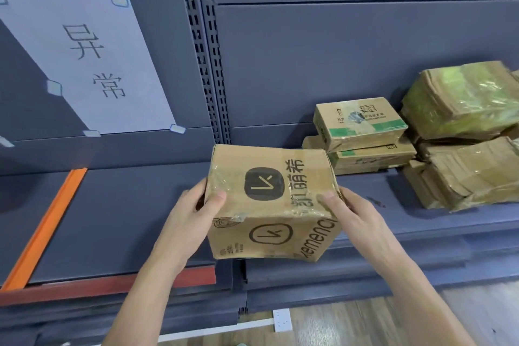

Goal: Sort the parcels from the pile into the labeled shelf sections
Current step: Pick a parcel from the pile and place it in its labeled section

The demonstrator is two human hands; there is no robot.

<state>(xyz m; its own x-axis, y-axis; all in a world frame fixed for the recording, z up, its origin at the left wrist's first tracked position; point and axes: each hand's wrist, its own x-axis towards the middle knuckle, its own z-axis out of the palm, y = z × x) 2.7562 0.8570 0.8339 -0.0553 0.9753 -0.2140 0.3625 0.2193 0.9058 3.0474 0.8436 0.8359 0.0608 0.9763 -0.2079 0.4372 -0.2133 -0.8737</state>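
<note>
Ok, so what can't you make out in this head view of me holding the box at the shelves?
Head view only:
- held box: side faces covered by the left hand and right hand; underside and far side turned away.
- green-striped box: print too small, tape glare over it.
- wrapped parcels: cut off by the right edge.

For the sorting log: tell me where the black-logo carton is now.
In the head view's centre, the carton is held between the left hand and right hand, in front of the shelf, left of the green-striped boxes.
</note>
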